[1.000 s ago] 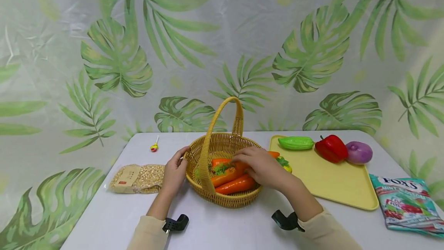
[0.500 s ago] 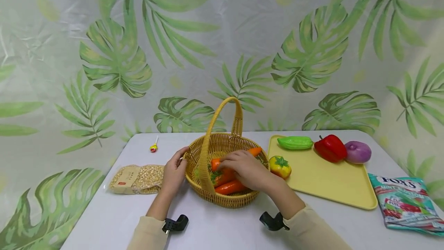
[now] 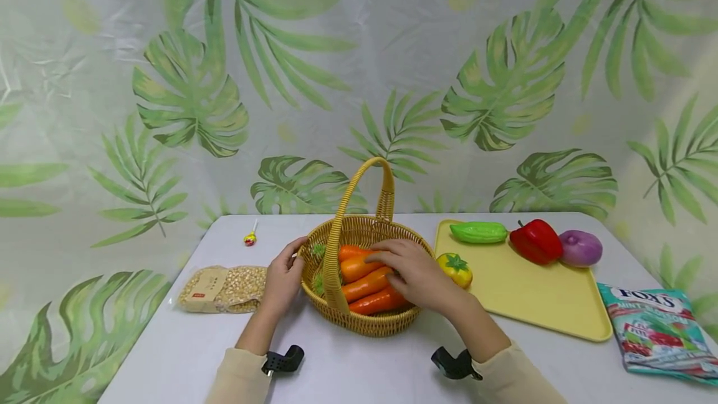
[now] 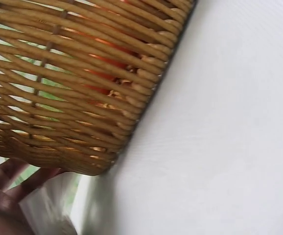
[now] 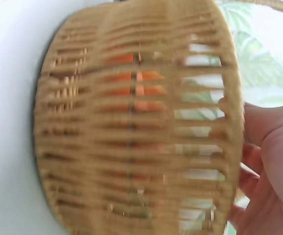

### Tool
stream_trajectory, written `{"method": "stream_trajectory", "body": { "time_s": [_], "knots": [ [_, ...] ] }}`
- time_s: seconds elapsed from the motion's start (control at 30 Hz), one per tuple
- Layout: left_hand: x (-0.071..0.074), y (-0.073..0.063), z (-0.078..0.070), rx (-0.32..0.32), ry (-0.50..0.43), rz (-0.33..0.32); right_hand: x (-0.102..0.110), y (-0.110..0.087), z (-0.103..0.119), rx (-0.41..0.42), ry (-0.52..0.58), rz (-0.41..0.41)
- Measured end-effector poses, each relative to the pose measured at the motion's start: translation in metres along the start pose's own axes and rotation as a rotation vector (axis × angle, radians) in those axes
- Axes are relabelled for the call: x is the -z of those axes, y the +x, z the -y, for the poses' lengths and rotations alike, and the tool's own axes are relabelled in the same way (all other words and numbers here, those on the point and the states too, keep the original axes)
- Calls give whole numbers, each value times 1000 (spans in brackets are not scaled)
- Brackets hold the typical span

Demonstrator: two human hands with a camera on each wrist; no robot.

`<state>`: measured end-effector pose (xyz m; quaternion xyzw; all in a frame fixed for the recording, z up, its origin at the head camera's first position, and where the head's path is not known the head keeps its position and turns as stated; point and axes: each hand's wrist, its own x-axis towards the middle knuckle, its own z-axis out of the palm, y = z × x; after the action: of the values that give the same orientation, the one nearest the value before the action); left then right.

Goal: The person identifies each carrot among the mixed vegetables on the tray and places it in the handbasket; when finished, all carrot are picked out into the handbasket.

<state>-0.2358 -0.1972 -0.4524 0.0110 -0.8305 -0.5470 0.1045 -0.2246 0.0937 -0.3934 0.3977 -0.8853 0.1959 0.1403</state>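
A yellow wicker basket [image 3: 370, 325] with a tall arched handle stands mid-table, also filling both wrist views. Inside it lie several orange carrots [image 3: 367, 285] side by side, their green leafy ends toward the left wall. My left hand [image 3: 282, 280] grips the basket's left rim; some of its fingers show beside the weave in the left wrist view. Over the right rim reaches my right hand [image 3: 417, 273], fingers bent over the carrots and fingertips at the upper ones. In the right wrist view the weave hides those fingertips, so whether they pinch a carrot is unclear.
Right of the basket, a yellow tray [image 3: 538, 304] bears a green gourd-like vegetable [image 3: 478, 232], red bell pepper [image 3: 536, 242] and purple onion-like vegetable [image 3: 581, 248]. A yellow-red tomato-like piece [image 3: 455, 270] is near its edge. A candy bag [image 3: 659, 329], kernel packet [image 3: 224, 289] and lollipop [image 3: 250, 239] lie around.
The right hand reached further left into the basket, then drew back slightly right. The carrots now lie further left, leafy ends at the left wall; none pokes out beyond the hand. The left hand stayed.
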Motion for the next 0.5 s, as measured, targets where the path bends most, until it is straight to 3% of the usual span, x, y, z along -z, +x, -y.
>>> {"method": "stream_trajectory", "body": {
  "time_s": [0.27, 0.5],
  "knots": [
    [11, 0, -7, -34, 184, 86, 13, -18, -19, -100, 9, -62],
    [21, -1, -17, -128, 405, 186, 27, -40, -41, -217, -14, -78]
  ]
}}
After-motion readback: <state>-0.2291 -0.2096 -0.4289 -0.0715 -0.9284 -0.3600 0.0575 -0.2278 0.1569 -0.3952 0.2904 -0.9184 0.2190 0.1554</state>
